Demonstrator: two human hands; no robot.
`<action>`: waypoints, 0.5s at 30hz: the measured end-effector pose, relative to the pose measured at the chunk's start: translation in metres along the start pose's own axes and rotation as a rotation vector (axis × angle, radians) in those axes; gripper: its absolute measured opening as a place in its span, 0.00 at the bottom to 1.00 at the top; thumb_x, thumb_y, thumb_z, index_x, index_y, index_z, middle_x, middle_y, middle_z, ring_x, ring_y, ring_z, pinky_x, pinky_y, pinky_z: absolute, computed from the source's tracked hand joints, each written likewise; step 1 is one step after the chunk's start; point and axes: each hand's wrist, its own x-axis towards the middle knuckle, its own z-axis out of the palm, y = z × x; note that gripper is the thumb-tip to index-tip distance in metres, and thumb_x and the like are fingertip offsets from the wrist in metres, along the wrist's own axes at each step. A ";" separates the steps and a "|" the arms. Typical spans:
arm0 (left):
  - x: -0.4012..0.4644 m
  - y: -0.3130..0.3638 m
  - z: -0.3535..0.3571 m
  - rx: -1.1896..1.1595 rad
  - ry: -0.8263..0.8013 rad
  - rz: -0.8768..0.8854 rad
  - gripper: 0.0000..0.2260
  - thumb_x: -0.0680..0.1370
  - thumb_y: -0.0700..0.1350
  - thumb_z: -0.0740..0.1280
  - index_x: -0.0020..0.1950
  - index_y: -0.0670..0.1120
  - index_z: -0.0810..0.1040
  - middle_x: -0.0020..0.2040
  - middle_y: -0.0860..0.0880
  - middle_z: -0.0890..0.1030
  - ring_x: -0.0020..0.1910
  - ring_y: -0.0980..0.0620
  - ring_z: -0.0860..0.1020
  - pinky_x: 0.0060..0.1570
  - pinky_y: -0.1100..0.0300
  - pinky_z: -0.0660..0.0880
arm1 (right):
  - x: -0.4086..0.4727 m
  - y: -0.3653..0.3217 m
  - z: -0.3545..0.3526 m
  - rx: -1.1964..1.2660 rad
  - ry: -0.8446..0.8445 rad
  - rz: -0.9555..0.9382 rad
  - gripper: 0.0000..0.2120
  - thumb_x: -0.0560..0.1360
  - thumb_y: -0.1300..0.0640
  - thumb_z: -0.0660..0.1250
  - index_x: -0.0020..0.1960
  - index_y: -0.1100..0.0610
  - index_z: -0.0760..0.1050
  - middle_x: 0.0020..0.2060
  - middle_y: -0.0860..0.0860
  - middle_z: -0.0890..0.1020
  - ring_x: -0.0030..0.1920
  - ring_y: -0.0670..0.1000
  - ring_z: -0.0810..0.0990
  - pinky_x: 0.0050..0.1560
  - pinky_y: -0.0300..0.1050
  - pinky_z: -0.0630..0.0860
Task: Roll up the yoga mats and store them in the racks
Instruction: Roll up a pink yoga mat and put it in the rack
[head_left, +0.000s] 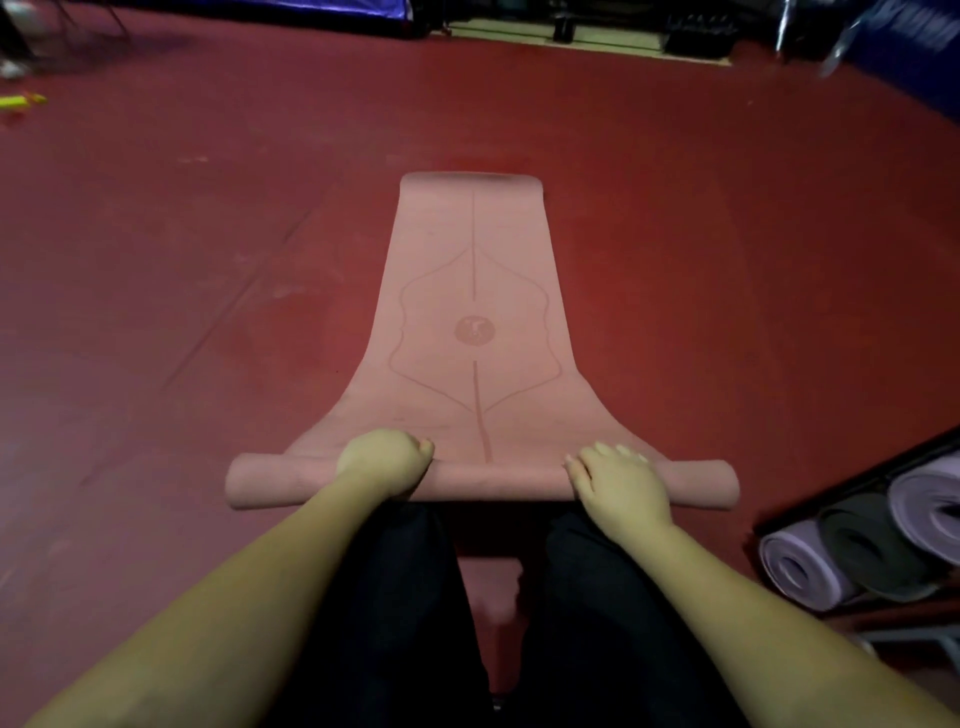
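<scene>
Most of my view is dark red floor (727, 234), dim toward the far wall, where blurred dark shapes sit that I cannot identify. Pink yoga mat (474, 291) lies on that floor straight ahead, its long axis running away from me, far short edge slightly curled, printed centre line and round emblem facing up. Near end is wound into a roll (483, 480) lying crosswise, left to right, just in front of dark-trousered legs (395, 597). Rack (862, 493) at lower right holds three rolled mats, ends toward me: two pale purple mats (800, 571), one dark grey mat (872, 551) between them. Left hand (385, 460) sits on the roll left of centre, fingers curled over its top. Right hand (618, 480) rests on the roll right of centre, fingers straighter, laid flat and pressing down. Small yellow object (18, 100) at far left, too blurred to name.
</scene>
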 end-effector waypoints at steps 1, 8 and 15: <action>0.001 0.000 -0.002 -0.012 -0.006 -0.002 0.23 0.82 0.54 0.50 0.56 0.43 0.81 0.59 0.40 0.80 0.57 0.41 0.78 0.56 0.52 0.72 | 0.003 0.000 -0.002 -0.011 -0.006 0.016 0.22 0.81 0.41 0.50 0.42 0.53 0.74 0.42 0.52 0.81 0.46 0.58 0.79 0.45 0.51 0.70; 0.002 -0.001 -0.042 -0.033 -0.069 0.010 0.26 0.83 0.56 0.49 0.63 0.40 0.78 0.65 0.38 0.77 0.62 0.40 0.76 0.63 0.50 0.71 | 0.045 0.003 -0.044 0.000 -0.200 0.031 0.24 0.82 0.42 0.51 0.51 0.54 0.81 0.50 0.59 0.83 0.50 0.60 0.80 0.43 0.48 0.70; -0.018 0.001 -0.012 0.004 -0.260 -0.015 0.25 0.82 0.58 0.53 0.69 0.43 0.74 0.69 0.40 0.75 0.66 0.40 0.73 0.65 0.52 0.69 | 0.027 0.004 -0.043 0.067 -0.653 0.093 0.28 0.83 0.42 0.51 0.67 0.63 0.75 0.66 0.62 0.76 0.64 0.60 0.75 0.61 0.47 0.70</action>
